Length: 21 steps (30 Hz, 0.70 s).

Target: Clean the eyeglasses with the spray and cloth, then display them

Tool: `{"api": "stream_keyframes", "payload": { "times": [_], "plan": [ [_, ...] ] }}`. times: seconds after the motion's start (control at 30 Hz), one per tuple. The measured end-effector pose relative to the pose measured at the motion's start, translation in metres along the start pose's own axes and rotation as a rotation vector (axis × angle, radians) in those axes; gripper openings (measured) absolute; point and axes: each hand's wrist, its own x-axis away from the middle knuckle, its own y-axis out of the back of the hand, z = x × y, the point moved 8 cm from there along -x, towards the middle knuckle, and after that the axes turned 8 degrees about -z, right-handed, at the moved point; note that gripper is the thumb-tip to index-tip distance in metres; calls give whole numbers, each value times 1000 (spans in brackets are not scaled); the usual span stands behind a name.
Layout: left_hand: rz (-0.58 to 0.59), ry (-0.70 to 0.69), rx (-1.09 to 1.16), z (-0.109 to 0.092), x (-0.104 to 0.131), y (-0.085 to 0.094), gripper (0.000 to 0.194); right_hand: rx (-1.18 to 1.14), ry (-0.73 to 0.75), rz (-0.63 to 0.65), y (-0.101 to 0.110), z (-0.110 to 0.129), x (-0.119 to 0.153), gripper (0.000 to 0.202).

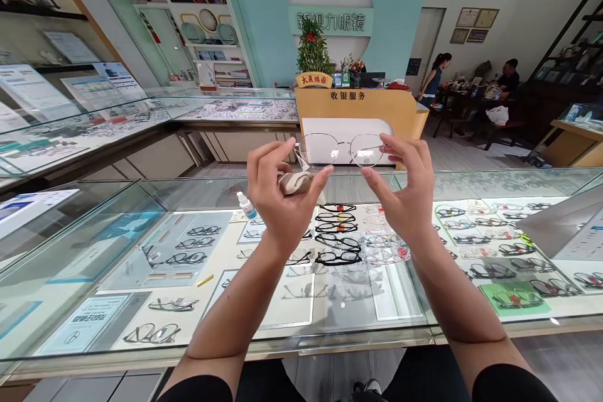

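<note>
Both my hands hold up a pair of thin-rimmed eyeglasses with clear lenses, above the glass display counter. My left hand grips the frame's left end, and a crumpled beige cloth is tucked in its palm. A small white tag hangs near that end. With fingers and thumb, my right hand pinches the other end of the frame. A dark logo marks the lens on the right. Behind my left wrist, a small white spray bottle stands on the counter.
Rows of eyeglasses lie inside the glass display counter below my arms. A white sign stands at the right. Beyond are a wooden cashier desk, more showcases on the left, and two people by a table at the far right.
</note>
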Motion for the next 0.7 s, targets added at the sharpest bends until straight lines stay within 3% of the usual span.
{"api": "stream_keyframes", "payload": {
  "times": [0.1,0.2,0.5,0.7],
  "plan": [
    [-36,-52,1,-5,-1,1,58,43,8,-12,1,1,0,46],
    [-37,-21,1,-2,-1,1,59,60,18,-20,2,4,0,46],
    [91,305,100,27,16,-16,61,207,100,-147,1,8,8,48],
    [90,366,137,32,26,-27,68,204,127,-159,-7,4,14,47]
  ]
}}
